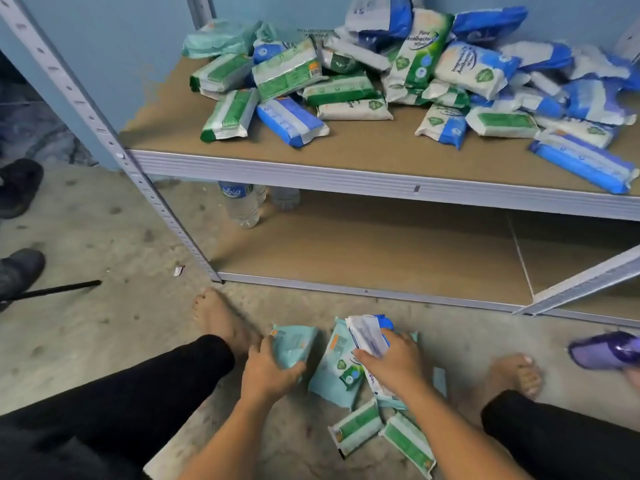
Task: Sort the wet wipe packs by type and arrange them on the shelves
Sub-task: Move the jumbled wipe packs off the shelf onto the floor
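Observation:
On the floor between my feet, my left hand point(268, 370) grips a pale teal wipe pack point(294, 342). My right hand point(391, 363) holds a white-and-blue pack point(369, 332) above another teal pack point(334, 372). Two green-and-white packs point(358, 427) lie on the floor near my right forearm. A mixed heap of green, blue and teal packs point(346, 84) covers the upper shelf board point(381, 150). Below it is the lower shelf board point(381, 251).
Two water bottles point(242, 206) stand at the back left of the lower shelf. A grey shelf upright point(114, 147) runs diagonally at left. A loose grey rail point(585, 282) leans at right. A purple item point(609, 349) and someone's shoes point(20, 271) lie on the floor.

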Action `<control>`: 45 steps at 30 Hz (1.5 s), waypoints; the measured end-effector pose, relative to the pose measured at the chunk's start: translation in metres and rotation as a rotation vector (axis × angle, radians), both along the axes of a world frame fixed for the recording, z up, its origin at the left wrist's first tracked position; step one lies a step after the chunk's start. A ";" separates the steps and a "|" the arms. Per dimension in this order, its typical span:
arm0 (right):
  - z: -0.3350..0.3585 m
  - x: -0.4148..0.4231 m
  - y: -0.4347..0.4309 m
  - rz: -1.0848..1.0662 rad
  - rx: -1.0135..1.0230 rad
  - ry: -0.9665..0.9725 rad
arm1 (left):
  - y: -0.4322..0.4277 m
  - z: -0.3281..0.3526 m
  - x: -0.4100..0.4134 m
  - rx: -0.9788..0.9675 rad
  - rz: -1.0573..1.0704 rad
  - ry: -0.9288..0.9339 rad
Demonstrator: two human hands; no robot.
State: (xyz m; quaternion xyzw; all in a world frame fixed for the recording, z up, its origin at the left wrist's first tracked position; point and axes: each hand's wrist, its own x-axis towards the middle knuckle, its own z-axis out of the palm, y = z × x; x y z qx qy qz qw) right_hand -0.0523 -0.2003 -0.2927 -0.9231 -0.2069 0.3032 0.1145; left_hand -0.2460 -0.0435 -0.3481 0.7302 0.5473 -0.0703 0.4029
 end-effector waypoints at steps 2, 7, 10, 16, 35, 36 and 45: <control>-0.018 -0.002 0.009 0.016 -0.054 0.009 | -0.001 -0.016 0.003 0.025 -0.007 -0.061; -0.059 -0.005 0.025 0.056 -0.108 -0.037 | -0.010 -0.064 -0.003 0.124 -0.081 -0.080; -0.075 -0.007 0.031 0.115 -0.131 -0.116 | -0.016 -0.080 -0.007 0.241 -0.166 0.074; -0.097 -0.013 0.034 0.178 -0.139 -0.202 | -0.008 -0.090 0.004 0.322 -0.417 -0.005; -0.005 0.000 0.004 0.235 -0.159 -0.133 | -0.001 0.039 0.046 0.294 -0.394 -0.077; 0.009 0.003 0.005 0.238 -0.131 -0.156 | 0.000 0.054 0.048 0.324 -0.403 -0.101; 0.172 0.026 0.035 0.283 0.235 -0.409 | 0.023 0.219 0.069 0.742 -0.441 -0.311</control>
